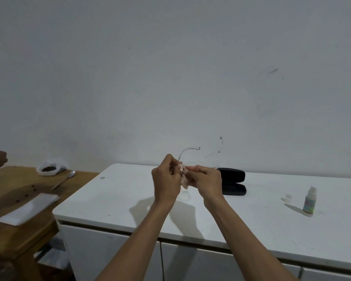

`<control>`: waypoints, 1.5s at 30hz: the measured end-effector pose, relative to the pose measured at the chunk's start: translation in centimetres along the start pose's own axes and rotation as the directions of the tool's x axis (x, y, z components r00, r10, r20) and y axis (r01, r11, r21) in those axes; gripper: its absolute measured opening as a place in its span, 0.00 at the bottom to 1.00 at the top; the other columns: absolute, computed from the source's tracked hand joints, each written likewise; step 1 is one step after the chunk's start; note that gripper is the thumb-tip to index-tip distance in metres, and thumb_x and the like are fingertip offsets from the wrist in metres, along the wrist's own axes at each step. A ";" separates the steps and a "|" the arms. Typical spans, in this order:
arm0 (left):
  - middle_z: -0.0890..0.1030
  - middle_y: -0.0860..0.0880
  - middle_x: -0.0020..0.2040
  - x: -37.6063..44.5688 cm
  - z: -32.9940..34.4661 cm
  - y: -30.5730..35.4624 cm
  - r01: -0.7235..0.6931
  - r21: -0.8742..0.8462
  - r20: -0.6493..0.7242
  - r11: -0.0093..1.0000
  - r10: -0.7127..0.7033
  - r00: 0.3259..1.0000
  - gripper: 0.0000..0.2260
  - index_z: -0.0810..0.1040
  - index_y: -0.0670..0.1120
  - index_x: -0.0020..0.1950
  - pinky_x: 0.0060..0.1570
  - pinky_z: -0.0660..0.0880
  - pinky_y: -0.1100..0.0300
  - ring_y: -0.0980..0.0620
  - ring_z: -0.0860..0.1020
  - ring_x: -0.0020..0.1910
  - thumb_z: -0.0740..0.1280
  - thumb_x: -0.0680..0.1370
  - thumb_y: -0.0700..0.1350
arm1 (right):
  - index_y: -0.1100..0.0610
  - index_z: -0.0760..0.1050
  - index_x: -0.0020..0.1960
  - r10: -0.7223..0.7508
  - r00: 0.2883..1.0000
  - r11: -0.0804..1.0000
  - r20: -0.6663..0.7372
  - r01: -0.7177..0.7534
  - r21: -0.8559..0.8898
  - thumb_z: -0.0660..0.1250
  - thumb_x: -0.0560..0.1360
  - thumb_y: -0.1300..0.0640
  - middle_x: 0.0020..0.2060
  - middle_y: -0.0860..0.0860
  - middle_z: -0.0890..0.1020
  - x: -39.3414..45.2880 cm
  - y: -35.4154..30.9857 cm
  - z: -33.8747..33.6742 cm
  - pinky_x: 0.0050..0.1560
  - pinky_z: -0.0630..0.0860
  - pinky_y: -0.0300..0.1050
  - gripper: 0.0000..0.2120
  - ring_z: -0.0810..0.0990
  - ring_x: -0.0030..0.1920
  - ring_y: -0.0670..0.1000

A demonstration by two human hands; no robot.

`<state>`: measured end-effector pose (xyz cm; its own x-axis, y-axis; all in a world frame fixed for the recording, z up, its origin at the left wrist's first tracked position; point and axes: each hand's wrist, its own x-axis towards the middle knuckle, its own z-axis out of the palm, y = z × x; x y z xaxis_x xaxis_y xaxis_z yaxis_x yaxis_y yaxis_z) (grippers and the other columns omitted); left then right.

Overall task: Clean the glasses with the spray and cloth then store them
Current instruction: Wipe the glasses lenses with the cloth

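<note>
White tabletop (130,199) of a low cabinet fills the near ground in front of me, its flat doors just below the front edge. Above it, I see both hands raised and meeting in mid-air. The left hand (166,179) has its fingers curled onto the near end of the clear-framed glasses (203,161), and the right hand (208,182) pinches a small pinkish cloth (183,175) against one lens. I judge this to be the wiping step, spray already applied; I cannot tell from this angle which lens face the cloth covers, since the frame is nearly invisible against the wall.

Next, I think, the cloth needs to work across to the other lens with light pressure, the temples then fold, and the glasses go into the black case (233,182) lying open on the tabletop just behind the hands. Off to the right stands the small spray bottle (310,201), upright, its cap (289,197) resting just beside it.

To the left sits a wooden table (18,236) carrying a folded white sheet (28,207), a spoon (64,179) and a plastic bag (49,168) of something dark. Beyond everything rises a plain, scuffed pale wall (170,67).
</note>
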<state>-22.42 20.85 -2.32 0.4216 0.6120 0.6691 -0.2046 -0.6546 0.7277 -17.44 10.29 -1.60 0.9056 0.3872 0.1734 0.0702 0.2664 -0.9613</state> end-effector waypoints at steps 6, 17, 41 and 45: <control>0.83 0.47 0.35 -0.2 0.3 0.1 -0.046 0.030 0.011 0.998 0.045 0.999 0.10 0.73 0.46 0.40 0.36 0.78 0.48 0.46 0.81 0.33 0.70 0.76 0.34 | 0.57 0.86 0.41 -0.057 0.952 0.998 -0.302 0.055 -0.014 0.74 0.73 0.66 0.32 0.49 0.86 -0.9 0.1 0.8 0.37 0.78 0.33 0.06 0.87 0.37 0.48; 0.82 0.48 0.34 -0.9 1.3 1.6 -0.076 -0.012 0.023 0.997 0.076 0.997 0.07 0.75 0.44 0.42 0.34 0.80 0.47 0.47 0.82 0.33 0.69 0.77 0.34 | 0.55 0.84 0.41 -0.085 0.906 0.973 -0.414 0.166 0.163 0.76 0.73 0.66 0.37 0.44 0.87 0.5 0.4 2.2 0.54 0.84 0.51 0.07 0.87 0.44 0.48; 0.82 0.47 0.34 -1.3 1.9 1.2 0.041 0.054 -0.094 0.998 -0.036 0.995 0.08 0.74 0.42 0.40 0.35 0.80 0.46 0.47 0.81 0.33 0.68 0.77 0.34 | 0.56 0.87 0.55 -0.234 0.898 0.971 -0.373 0.199 -0.131 0.73 0.77 0.62 0.41 0.48 0.89 -0.2 2.3 1.7 0.47 0.81 0.34 0.08 0.85 0.41 0.41; 0.82 0.47 0.34 -1.4 1.9 1.6 -0.017 0.067 -0.078 0.998 0.022 0.997 0.07 0.74 0.42 0.41 0.35 0.79 0.49 0.47 0.81 0.32 0.69 0.77 0.35 | 0.57 0.88 0.53 -0.139 0.887 0.986 -0.440 0.165 0.021 0.73 0.76 0.63 0.43 0.46 0.88 0.1 1.7 2.1 0.55 0.83 0.43 0.08 0.87 0.47 0.43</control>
<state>-21.65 18.09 -2.43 0.3469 0.6303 0.6945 -0.1519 -0.6930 0.7048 -18.09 12.64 -2.80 0.9776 -0.0824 0.1934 0.2101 0.3448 -0.9149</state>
